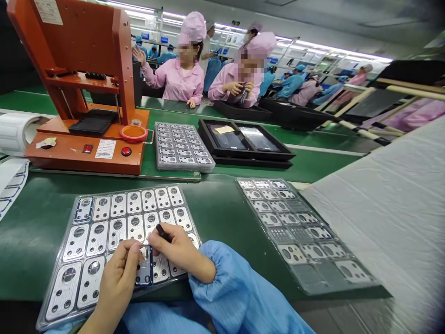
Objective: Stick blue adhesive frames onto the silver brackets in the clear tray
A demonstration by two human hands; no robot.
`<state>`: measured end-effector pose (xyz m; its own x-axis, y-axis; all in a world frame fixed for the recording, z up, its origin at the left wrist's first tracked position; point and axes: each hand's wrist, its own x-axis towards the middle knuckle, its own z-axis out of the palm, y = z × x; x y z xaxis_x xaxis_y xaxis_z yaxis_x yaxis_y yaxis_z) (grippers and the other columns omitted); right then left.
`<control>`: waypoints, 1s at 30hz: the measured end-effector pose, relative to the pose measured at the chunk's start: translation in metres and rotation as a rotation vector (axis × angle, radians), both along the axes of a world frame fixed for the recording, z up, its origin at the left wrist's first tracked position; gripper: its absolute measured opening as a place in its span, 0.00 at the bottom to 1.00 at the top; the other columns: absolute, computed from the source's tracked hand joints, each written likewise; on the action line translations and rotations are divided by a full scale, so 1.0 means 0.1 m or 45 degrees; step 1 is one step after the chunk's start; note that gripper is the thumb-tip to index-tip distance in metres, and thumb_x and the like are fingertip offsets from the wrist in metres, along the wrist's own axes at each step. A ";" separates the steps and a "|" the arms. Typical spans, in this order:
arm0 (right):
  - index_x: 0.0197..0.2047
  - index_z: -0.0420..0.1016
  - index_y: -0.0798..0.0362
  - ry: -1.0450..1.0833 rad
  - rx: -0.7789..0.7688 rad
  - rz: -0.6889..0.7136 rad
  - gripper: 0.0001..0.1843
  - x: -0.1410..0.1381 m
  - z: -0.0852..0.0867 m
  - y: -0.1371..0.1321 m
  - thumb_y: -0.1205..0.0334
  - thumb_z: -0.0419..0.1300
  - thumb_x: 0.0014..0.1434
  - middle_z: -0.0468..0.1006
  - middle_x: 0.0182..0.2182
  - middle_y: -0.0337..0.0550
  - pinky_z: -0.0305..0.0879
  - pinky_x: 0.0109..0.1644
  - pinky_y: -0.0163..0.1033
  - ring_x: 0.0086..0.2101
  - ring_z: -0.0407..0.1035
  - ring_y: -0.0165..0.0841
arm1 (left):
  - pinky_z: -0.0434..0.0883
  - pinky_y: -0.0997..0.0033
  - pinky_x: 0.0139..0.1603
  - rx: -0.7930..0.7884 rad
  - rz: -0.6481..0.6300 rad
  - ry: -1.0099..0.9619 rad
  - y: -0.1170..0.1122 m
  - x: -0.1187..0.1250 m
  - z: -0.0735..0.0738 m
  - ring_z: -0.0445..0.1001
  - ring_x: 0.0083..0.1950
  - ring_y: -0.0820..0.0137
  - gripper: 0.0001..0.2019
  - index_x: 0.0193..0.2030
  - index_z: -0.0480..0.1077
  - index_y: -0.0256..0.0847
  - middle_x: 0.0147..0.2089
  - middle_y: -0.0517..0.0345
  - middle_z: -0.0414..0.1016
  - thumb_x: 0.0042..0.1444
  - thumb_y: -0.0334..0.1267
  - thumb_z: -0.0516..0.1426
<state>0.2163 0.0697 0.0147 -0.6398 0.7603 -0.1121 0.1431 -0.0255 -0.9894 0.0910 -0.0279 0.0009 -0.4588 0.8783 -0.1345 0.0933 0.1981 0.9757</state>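
Note:
Between my left hand's (118,276) thumb and fingers is a small silver plate with a blue border (148,274), held tilted above the near tray. My right hand (181,248) is closed round a short black pen-like tool (162,232), close to the plate's upper edge. The tool's working end is hidden behind my fingers. Beneath both hands lies a clear plastic tray (54,276) with rows of silver plates (75,242), each with one large and several small round holes. One plate at its far left corner (83,209) also has a blue border.
A second clear tray (309,277), partly filled with plates, lies to the right. Behind stand an orange press (83,160) with a red tape roll (134,133), stacked trays (186,166) and a black foam box (208,147). Two co-workers in pink (183,86) face me across the bench.

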 end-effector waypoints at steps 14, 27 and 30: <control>0.33 0.71 0.53 0.625 -0.229 -0.306 0.24 0.01 -0.06 0.04 0.40 0.51 0.63 0.77 0.26 0.40 0.65 0.21 0.29 0.21 0.69 0.26 | 0.62 0.78 0.21 0.029 -0.042 0.098 0.01 -0.05 0.01 0.62 0.20 0.76 0.14 0.33 0.68 0.39 0.22 0.63 0.67 0.61 0.49 0.52; 0.36 0.72 0.50 0.570 0.142 -0.411 0.10 0.01 0.02 -0.03 0.52 0.60 0.61 0.79 0.28 0.36 0.75 0.33 0.38 0.28 0.76 0.31 | 0.62 0.79 0.21 0.155 -0.169 0.123 0.02 -0.10 0.03 0.62 0.20 0.78 0.10 0.36 0.67 0.40 0.22 0.65 0.66 0.64 0.43 0.51; 0.34 0.71 0.50 0.548 0.250 -0.498 0.11 0.01 0.04 -0.05 0.52 0.57 0.63 0.77 0.27 0.36 0.73 0.32 0.38 0.27 0.74 0.31 | 0.61 0.79 0.21 0.179 -0.188 0.157 0.03 -0.11 0.03 0.62 0.20 0.79 0.09 0.37 0.67 0.40 0.22 0.65 0.66 0.64 0.42 0.51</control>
